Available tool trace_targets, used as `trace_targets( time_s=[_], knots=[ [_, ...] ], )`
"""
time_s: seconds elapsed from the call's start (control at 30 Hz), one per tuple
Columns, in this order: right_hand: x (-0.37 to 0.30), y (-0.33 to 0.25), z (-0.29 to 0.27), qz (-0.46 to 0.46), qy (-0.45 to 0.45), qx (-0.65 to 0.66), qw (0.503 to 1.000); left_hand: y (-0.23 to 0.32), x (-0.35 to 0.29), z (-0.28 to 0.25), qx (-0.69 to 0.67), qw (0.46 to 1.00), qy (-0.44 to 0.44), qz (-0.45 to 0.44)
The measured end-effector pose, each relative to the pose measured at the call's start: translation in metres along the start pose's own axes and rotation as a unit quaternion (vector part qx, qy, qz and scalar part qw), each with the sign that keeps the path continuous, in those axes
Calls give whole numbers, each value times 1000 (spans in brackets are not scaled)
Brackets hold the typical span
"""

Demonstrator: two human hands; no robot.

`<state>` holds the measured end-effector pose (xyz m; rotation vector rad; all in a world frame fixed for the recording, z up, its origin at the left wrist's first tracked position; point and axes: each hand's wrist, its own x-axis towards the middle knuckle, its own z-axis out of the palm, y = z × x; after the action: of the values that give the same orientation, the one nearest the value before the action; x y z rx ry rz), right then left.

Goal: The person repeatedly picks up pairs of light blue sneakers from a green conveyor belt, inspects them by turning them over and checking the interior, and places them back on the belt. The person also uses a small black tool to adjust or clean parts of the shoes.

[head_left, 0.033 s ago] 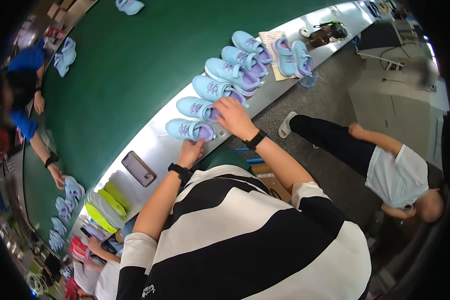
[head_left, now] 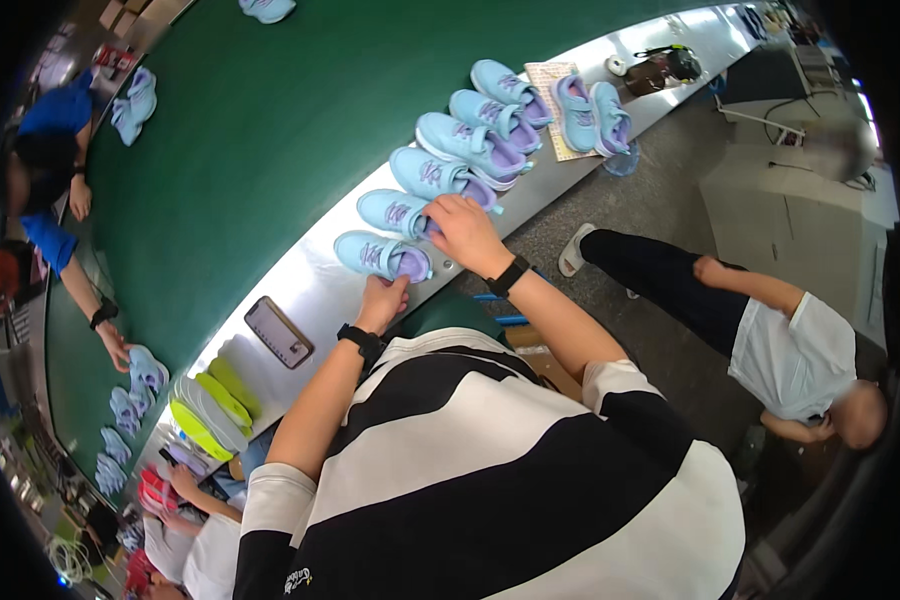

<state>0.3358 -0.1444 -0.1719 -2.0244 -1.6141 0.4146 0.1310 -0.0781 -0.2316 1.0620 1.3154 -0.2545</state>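
A slanting row of several light blue children's sneakers with purple lining and laces lies along the metal table edge. At the near end, my left hand (head_left: 382, 302) pinches the heel of the closest sneaker (head_left: 367, 252), thumb at its collar. My right hand (head_left: 462, 236) is closed over the heel opening of the second sneaker (head_left: 390, 211); its fingers partly cover the lining. Just beyond that hand sits the third sneaker (head_left: 428, 172). Both held shoes rest on the metal, toes pointing toward the green belt.
Left of my hands lie a phone (head_left: 278, 332) and grey and yellow-green insoles (head_left: 212, 415). Two sneakers stand on a patterned sheet (head_left: 542, 78) at the far right. A green belt (head_left: 240, 140) runs behind. Across it, a person in blue (head_left: 55, 115) touches shoes; another person (head_left: 795, 340) is at right.
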Motion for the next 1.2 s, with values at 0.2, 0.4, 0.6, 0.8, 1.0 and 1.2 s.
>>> trace_targets(
  time_s=[0.2, 0.4, 0.6, 0.8, 1.0, 1.2],
  knots=[
    [3, -21, 29, 58, -2, -43, 997, -23, -12, -58, 139, 968, 144, 155],
    [-20, -7, 53, 133, -54, 65, 987, -25, -30, -110, 110, 973, 87, 186],
    [-10, -45, 52, 299, -95, 503, 806, -19, -80, -143, -184, 965, -28, 184],
    [14, -159, 3, 183, -97, 706, 677, 8, -140, -162, -230, 949, -49, 207],
    [31, -203, -19, 132, -36, 727, 673, 41, -191, -181, -367, 879, -39, 301],
    [39, -218, -27, -115, 183, 239, 947, 49, -216, -197, 48, 755, 336, 561]
  ],
)
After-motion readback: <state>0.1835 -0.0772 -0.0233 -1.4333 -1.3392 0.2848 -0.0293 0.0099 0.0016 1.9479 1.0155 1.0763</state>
